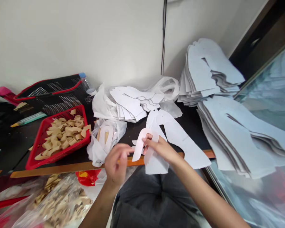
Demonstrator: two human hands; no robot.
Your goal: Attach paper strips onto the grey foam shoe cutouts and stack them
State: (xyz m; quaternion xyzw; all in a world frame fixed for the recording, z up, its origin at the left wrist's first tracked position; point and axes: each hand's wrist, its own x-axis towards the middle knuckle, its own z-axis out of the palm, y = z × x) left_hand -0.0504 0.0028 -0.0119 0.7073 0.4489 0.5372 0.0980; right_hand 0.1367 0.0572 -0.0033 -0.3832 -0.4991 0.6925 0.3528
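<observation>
White curved strip [139, 146] | right hand [158, 146] pinches it below the bend | left hand [117, 161] beside, grip unclear

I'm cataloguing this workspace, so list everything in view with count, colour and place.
Table: 1, black, centre
Red basket: 1, table left
Pieces: many, tan, inside it
Black basket: 1, behind
Bottle: 1, clear, beside that
Plastic bags: several, whitish, centre
Sheet stacks: 3, white, centre and right
Scraps: many, tan, below table
Cords: dark, on wall
Curved strip: 1, white, in right grip
Right hand: 1, holding strip
Left hand: 1, near strip
</observation>
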